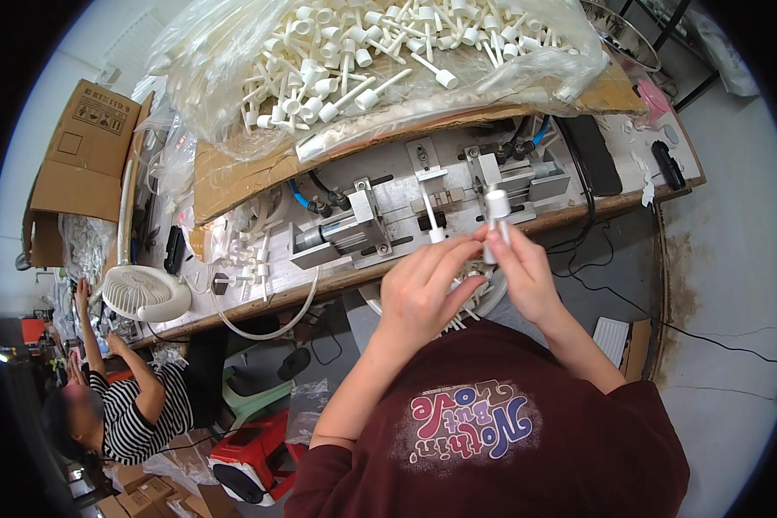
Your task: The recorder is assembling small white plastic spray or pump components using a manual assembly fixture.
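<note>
“So, what's in the right hand [527, 269]?”

“Its thumb and fingers pinch a silver-topped cylindrical piece [497, 205], upright, before the right half of the pneumatic fixture [441, 200]. The left hand [421, 289] is loosely curled, thumb spread from the fingers; its fingertips are right beside the piece, though I can't tell whether they touch it”

“Which step would you call that?”

“Handling one piece off the fixture, I'd judge. A next move seems to call for a steady pinch, the piece kept straight, the left fingers free to help”

“And farther out?”

“One white stemmed cap [437, 233] is at the fixture's middle, more white stems [472, 304] show on its near side, and a heap of white stemmed caps [354, 60] spreads beyond it”
</note>
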{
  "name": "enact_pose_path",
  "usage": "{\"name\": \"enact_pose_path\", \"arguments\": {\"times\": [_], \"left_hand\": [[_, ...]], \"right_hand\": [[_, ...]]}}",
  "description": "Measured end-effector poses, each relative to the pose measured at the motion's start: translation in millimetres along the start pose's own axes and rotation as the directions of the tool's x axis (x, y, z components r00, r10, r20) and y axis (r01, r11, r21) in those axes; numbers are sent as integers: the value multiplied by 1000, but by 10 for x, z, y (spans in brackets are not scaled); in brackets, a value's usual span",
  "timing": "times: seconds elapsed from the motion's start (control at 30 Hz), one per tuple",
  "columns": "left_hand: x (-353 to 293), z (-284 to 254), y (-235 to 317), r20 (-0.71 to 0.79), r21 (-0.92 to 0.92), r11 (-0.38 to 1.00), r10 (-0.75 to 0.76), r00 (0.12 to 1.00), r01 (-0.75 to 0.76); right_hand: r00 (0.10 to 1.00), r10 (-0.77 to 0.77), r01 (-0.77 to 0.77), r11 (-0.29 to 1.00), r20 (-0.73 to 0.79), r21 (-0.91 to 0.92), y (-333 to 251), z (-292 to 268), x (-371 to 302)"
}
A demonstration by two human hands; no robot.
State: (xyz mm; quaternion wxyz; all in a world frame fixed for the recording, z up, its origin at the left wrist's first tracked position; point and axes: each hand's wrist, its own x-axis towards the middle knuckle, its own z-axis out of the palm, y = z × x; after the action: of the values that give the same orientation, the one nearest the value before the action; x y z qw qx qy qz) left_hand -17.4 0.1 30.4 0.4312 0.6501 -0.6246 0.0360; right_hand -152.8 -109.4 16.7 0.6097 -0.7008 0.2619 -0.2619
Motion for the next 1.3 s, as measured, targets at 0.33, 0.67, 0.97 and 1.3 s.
{"name": "enact_pose_path", "arguments": {"times": [0.33, 0.67, 0.97, 1.3], "left_hand": [[-205, -31, -92, -33, 31, 982, -188, 982, 189], [-71, 126, -280, 92, 418, 905, -134, 987, 84], [-53, 12, -228, 151, 209, 939, -307, 940, 273], [-7, -407, -93, 342, -724, 472, -390, 855, 504]], "right_hand": [[989, 141, -143, 987, 34, 71, 134, -49, 11], [961, 206, -223, 972, 185, 78, 69, -252, -82], [977, 2, 37, 983, 213, -179, -244, -325, 29], [807, -264, 460, 841, 527, -283, -444, -413, 533]]}}
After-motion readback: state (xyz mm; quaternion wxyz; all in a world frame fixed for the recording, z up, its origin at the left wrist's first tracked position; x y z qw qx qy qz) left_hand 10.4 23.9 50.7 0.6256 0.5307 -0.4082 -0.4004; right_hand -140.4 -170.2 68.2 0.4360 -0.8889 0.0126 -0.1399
